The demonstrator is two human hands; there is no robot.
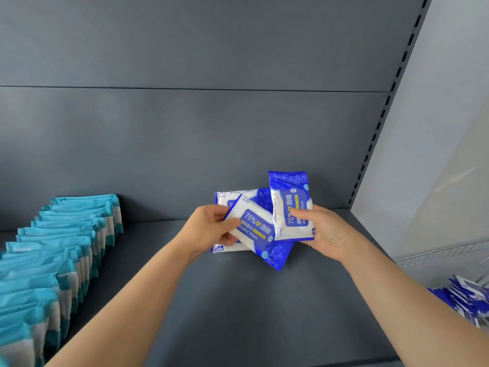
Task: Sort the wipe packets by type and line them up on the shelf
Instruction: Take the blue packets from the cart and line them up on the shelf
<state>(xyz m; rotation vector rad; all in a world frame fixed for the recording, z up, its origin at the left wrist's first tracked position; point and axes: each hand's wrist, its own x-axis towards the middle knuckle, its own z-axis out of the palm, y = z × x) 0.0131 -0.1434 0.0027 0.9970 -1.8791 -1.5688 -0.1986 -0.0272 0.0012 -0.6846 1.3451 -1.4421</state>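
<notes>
While teal packets (pixel 60 250) already stand rowed on the shelf (pixel 211 300) | left hand (pixel 211 229) grip pinches a blue packet (pixel 254 229) | right hand (pixel 325 231) grip clamps a second blue packet (pixel 291 207) — both mid-shelf | blue pile (pixel 465 298) at right unplaced

A dark grey metal back panel (pixel 185 141) filled most of the view, crossed by a thin horizontal seam (pixel 185 88). Below it ran the flat grey shelf (pixel 238 313), matte under soft, even light. At the right a slotted upright (pixel 383 115) slanted across the picture, and beyond it stood a pale wall (pixel 449 115) with a faint bright streak. A white wire rack (pixel 447 256) showed low beside that wall.
</notes>
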